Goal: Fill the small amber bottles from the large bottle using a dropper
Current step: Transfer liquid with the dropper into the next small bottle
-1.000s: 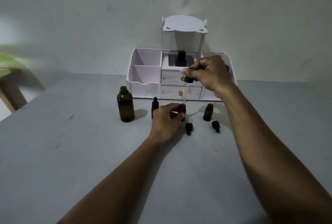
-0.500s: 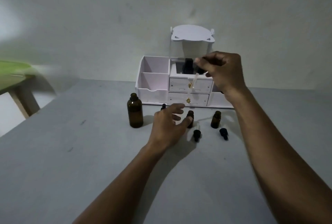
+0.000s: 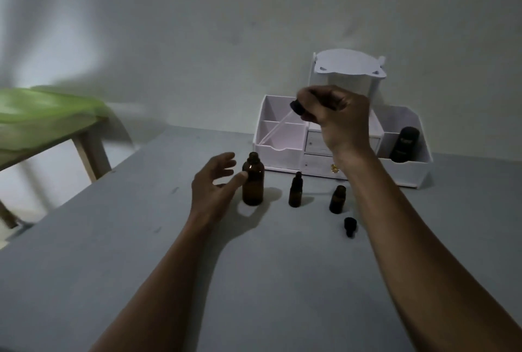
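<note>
The large amber bottle stands uncapped on the grey table. My left hand is open just left of it, thumb touching its shoulder. My right hand is raised above and to the right, shut on the dropper by its black bulb; the glass tube slants down-left, its tip above the large bottle. A small capped amber bottle and an open small amber bottle stand to the right. A black dropper cap lies in front of them. My right forearm hides anything further right.
A white desk organiser with drawers stands against the wall behind the bottles, a dark bottle in its right compartment. A wooden table with a green cover stands off to the left.
My left hand let go of the open small bottle and moved left to the large bottle. My right hand swung the dropper left, tilting its tube toward the large bottle. The camera turned left.
</note>
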Demonstrator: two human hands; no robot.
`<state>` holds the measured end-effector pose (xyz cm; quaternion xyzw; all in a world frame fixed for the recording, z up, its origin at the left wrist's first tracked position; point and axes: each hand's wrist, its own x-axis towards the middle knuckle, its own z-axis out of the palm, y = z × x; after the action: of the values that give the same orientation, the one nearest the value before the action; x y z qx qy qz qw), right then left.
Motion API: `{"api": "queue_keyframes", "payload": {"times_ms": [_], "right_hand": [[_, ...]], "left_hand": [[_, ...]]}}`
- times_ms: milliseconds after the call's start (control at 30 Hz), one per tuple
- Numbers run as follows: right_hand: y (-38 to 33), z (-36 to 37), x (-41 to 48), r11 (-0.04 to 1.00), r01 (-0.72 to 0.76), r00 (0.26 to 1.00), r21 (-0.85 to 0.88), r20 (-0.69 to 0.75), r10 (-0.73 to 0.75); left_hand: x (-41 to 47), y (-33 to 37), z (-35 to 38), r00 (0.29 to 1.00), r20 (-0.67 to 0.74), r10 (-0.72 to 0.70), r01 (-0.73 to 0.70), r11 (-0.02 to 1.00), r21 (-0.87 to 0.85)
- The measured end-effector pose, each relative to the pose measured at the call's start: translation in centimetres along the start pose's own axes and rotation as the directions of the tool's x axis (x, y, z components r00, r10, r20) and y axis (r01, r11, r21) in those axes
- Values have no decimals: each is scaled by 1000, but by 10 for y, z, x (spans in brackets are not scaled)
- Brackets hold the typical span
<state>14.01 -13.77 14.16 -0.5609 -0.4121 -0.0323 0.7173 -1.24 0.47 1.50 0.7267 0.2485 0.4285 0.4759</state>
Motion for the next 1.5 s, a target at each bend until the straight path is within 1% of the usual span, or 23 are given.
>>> {"api": "queue_keyframes", "payload": {"times_ms": [100,200,300,400,567,733,867,967,1333,1500], "right_hand": [[9,10,-1,999,-35,999,-29,26,36],[15,14,-2,996,-27,998,-84,57,32],[19,18,-1,993,-9,996,-114,85,19],[20,24,-1,986,20,992,-167,127,1],[21,42,-3,974,88,971,-207,238,-37],[44,53,-16,951,44,947,-305,316,57],[58,56,-22,924,18,945,-381,308,109],[60,57,-21,919,6,951,-394,287,117],[60,64,-21,894,39,965,-446,251,83],[56,65,-22,907,55,967,-418,248,55]], "left_hand": [[0,-5,-2,991,113,-75,82,995,-58],[3,-5,-1,982,168,-88,106,989,-100],[4,-7,-1,970,224,-98,120,989,-90],[5,-10,0,967,226,-118,140,987,-82],[4,-8,3,964,221,-145,167,982,-85],[5,-6,2,967,219,-129,148,986,-73],[6,-7,2,969,223,-107,120,992,-48],[6,-6,2,970,227,-90,103,994,-45],[4,-6,3,970,228,-87,103,993,-63],[2,-6,2,969,234,-82,109,988,-108]]}}
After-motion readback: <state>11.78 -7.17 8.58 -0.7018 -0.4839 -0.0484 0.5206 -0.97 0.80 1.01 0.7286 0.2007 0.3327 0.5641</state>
